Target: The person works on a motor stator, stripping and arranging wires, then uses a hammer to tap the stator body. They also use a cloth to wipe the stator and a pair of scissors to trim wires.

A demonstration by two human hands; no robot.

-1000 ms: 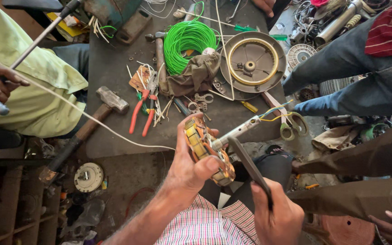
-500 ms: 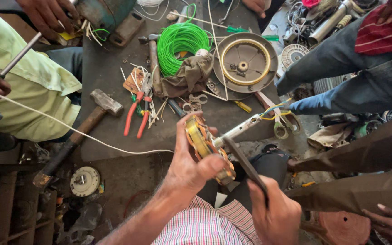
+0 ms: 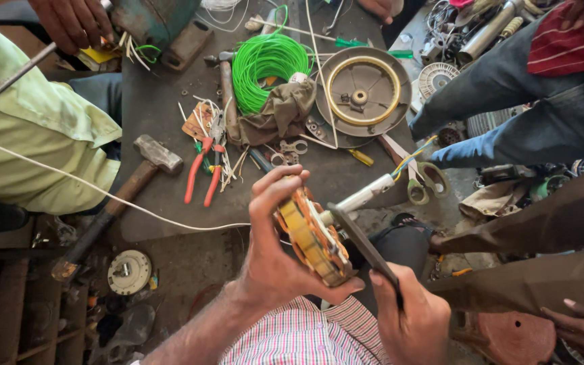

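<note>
My left hand (image 3: pixel 272 250) grips a round motor stator (image 3: pixel 312 240) with yellow and orange copper windings, held on edge above my lap. A white sleeve with coloured wires (image 3: pixel 373 191) leads out of it toward the table. My right hand (image 3: pixel 410 318) is closed around a flat dark blade-like tool (image 3: pixel 363 247) whose tip rests against the stator's rim. A white cord (image 3: pixel 103 192) runs from the stator leftward across the dark table (image 3: pixel 163 108).
On the table lie a green wire coil (image 3: pixel 261 61), a round metal fan cover (image 3: pixel 363 91), red-handled pliers (image 3: pixel 201 176), scissors (image 3: pixel 417 179), a hammer (image 3: pixel 136 179). Other people sit left in a light green shirt (image 3: pixel 35 128) and right in jeans (image 3: pixel 522 101).
The view has tilted down slightly, so the table items sit lower in frame. My left thumb has spread wider on the stator; another person's hand now shows at top left.
</note>
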